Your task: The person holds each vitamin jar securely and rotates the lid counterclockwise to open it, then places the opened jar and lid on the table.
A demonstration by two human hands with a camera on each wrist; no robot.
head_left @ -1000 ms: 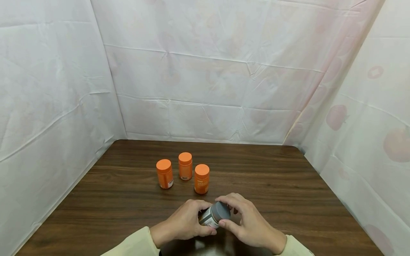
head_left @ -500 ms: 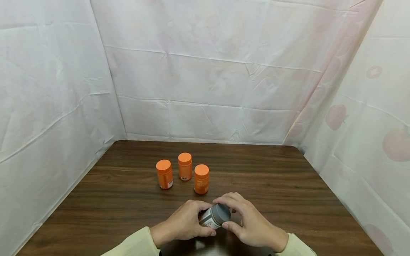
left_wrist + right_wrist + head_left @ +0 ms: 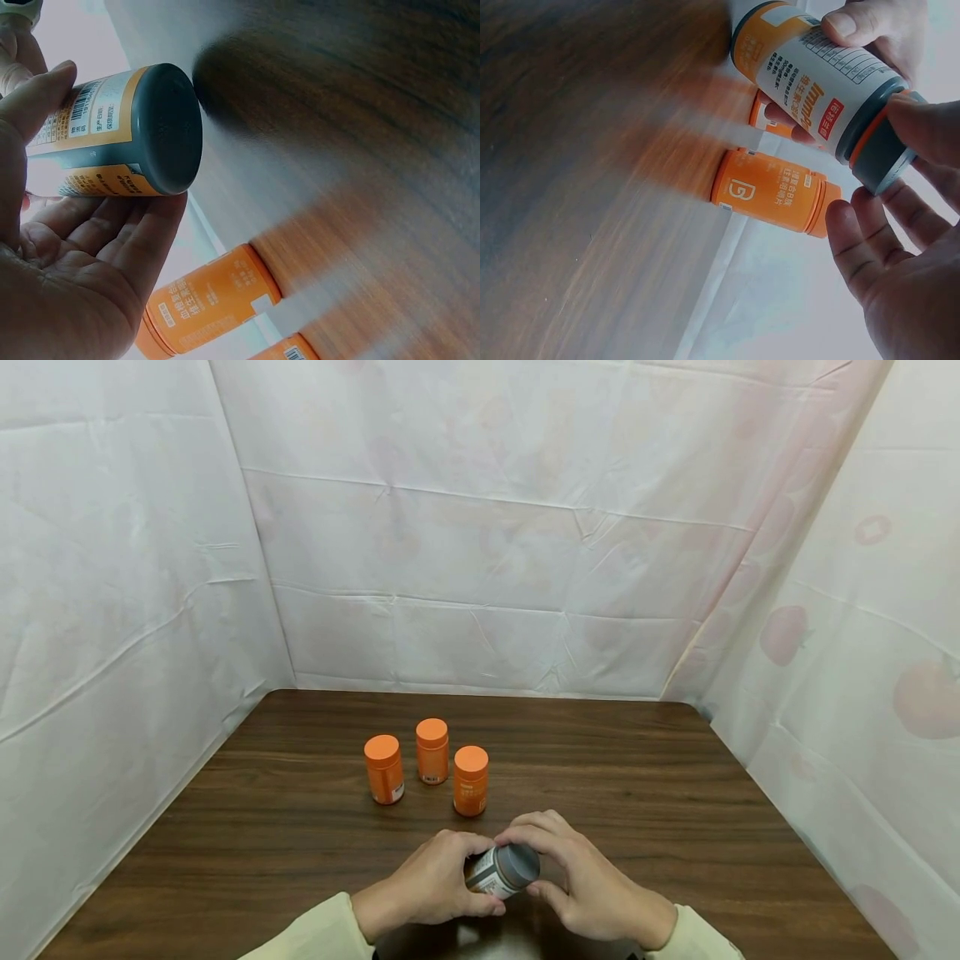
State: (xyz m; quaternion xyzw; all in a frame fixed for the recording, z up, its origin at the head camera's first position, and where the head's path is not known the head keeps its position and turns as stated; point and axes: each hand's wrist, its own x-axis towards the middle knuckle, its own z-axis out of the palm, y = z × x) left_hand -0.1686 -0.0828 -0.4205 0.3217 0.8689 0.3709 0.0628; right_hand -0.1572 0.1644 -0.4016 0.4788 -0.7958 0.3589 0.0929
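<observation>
A pill bottle with a white, orange and dark label is tilted near the table's front edge, its dark grey cap toward the right. My left hand grips its body between thumb and fingers. My right hand holds the cap, thumb on the near side and index finger over the far side. In the right wrist view an orange-red ring shows below the cap, and the right thumb presses on the cap. The bottle's base faces the left wrist camera; whether it touches the table I cannot tell.
Beyond the hands, three orange bottles with orange lids stand upright: a left one, a rear one and a right one, the nearest to my hands. Pale cloth walls border the dark wooden table.
My right thumb has slid rightward along the cap's edge while the index finger has shifted left over it, a turn about the cap. The left hand and the orange bottles stay put.
</observation>
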